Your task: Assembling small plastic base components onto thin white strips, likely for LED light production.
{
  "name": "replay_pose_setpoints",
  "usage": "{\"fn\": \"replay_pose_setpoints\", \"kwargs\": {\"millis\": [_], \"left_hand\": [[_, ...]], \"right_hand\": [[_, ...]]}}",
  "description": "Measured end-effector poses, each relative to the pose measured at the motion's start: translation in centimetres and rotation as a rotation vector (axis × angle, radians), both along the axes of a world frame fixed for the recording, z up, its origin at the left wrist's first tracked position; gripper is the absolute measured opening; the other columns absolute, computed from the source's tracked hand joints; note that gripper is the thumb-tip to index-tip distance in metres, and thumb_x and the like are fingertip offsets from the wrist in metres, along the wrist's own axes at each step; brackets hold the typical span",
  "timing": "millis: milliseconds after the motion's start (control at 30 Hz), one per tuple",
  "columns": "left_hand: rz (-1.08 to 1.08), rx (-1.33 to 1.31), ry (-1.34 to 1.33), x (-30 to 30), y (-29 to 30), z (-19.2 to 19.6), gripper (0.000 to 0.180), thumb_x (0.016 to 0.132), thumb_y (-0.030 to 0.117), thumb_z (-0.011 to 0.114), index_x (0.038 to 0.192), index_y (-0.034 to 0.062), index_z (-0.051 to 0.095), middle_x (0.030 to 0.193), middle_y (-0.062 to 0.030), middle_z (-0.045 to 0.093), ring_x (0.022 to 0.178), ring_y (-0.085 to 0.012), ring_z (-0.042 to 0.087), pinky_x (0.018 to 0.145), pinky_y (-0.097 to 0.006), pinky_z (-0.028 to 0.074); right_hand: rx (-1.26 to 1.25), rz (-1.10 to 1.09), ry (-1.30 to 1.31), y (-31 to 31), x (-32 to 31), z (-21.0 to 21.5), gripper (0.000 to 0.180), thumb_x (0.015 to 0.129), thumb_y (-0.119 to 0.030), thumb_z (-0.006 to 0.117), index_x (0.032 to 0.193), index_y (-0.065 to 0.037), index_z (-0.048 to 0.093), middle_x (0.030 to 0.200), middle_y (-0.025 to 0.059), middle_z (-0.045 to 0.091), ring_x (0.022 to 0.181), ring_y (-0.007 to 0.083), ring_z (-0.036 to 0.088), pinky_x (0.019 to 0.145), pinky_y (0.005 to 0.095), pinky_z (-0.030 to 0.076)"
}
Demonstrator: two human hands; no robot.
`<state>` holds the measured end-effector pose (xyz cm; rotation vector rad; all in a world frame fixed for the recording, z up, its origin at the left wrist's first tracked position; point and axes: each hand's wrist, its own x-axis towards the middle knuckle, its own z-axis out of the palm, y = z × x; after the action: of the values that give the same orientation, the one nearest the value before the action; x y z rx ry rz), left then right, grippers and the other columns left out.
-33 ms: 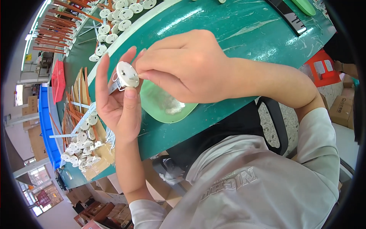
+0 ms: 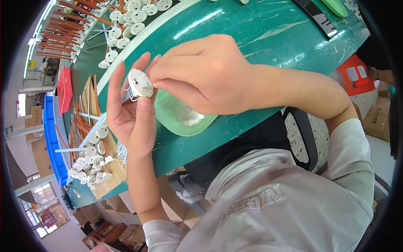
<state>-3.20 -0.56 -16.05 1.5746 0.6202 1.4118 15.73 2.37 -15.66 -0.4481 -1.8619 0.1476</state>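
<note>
A white round plastic part (image 2: 141, 82) with small dark openings in its face is tilted between the thumb and fingers of my left hand (image 2: 133, 115). Thin white loops stick out on its left side. My right hand (image 2: 205, 75) is closed in a pinch, its thumb and forefinger meeting at the part's right edge. Whatever lies between those fingertips is too small to make out. Below the right hand stands a light green bowl (image 2: 168, 122) with small clear or whitish pieces inside, partly covered by the hands.
Similar white parts (image 2: 90, 161) are heaped on cardboard at the left, beside a blue tray (image 2: 52, 138) and a red basket (image 2: 64, 90). More white discs on orange-brown strips (image 2: 138, 16) line a conveyor beyond the green table (image 2: 252, 25). A black phone-like slab (image 2: 317, 19) lies far right.
Both hands have shifted very slightly downward together with the white part. The hold on it looks the same.
</note>
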Motion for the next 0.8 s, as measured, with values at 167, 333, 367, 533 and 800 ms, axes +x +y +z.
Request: {"fn": "replay_pose_setpoints", "kwargs": {"millis": [167, 333, 367, 533, 800], "left_hand": [[-0.014, -0.053, -0.011, -0.5, -0.1, -0.1, 0.058, 0.094, 0.01, 0.064, 0.145, -0.0016, 0.04, 0.142, -0.0304, 0.046, 0.127, -0.0335, 0.053, 0.104, -0.042, 0.046], [-0.035, -0.041, 0.052, -0.9, -0.1, -0.7, 0.055, 0.092, 0.005, 0.065, 0.142, -0.0039, 0.045, 0.141, -0.0304, 0.047, 0.127, -0.0309, 0.053, 0.104, -0.038, 0.045], [-0.024, -0.03, 0.049, -0.8, -0.1, -0.7, 0.054, 0.091, 0.004, 0.065, 0.141, -0.0041, 0.046, 0.14, -0.0305, 0.048, 0.127, -0.0307, 0.054, 0.104, -0.037, 0.045], [0.011, -0.062, 0.057, -0.9, -0.2, -1.2, 0.055, 0.09, 0.005, 0.067, 0.141, -0.0045, 0.046, 0.138, -0.0298, 0.051, 0.127, -0.0306, 0.054, 0.103, -0.037, 0.044], [-0.021, -0.097, 0.005, -1.1, -0.3, -0.4, 0.055, 0.09, 0.004, 0.066, 0.141, -0.0052, 0.046, 0.137, -0.0303, 0.051, 0.126, -0.0291, 0.054, 0.105, -0.038, 0.042]], "right_hand": [[-0.01, 0.007, -0.002, -0.1, 0.0, 0.0, 0.01, 0.077, -0.003, 0.071, 0.086, -0.005, 0.067, 0.079, 0.0083, 0.068, 0.067, 0.0247, 0.067, 0.054, 0.0322, 0.053], [-0.036, 0.015, -0.049, -0.6, 0.1, 0.0, 0.01, 0.076, -0.003, 0.071, 0.085, -0.005, 0.066, 0.076, 0.0069, 0.066, 0.065, 0.0238, 0.065, 0.051, 0.032, 0.051], [-0.023, 0.026, -0.024, -0.5, -0.2, -0.2, 0.01, 0.076, -0.003, 0.071, 0.085, -0.005, 0.066, 0.076, 0.0063, 0.065, 0.064, 0.0233, 0.065, 0.05, 0.0318, 0.051], [0.003, 0.008, -0.022, -0.5, -1.0, -1.0, 0.01, 0.075, -0.003, 0.071, 0.084, -0.005, 0.065, 0.076, 0.0057, 0.064, 0.064, 0.0224, 0.064, 0.049, 0.0312, 0.05], [-0.052, 0.124, 0.066, -0.1, -0.6, 0.0, 0.009, 0.081, -0.003, 0.071, 0.09, -0.004, 0.068, 0.079, 0.0088, 0.068, 0.065, 0.0227, 0.068, 0.053, 0.031, 0.053]]}}
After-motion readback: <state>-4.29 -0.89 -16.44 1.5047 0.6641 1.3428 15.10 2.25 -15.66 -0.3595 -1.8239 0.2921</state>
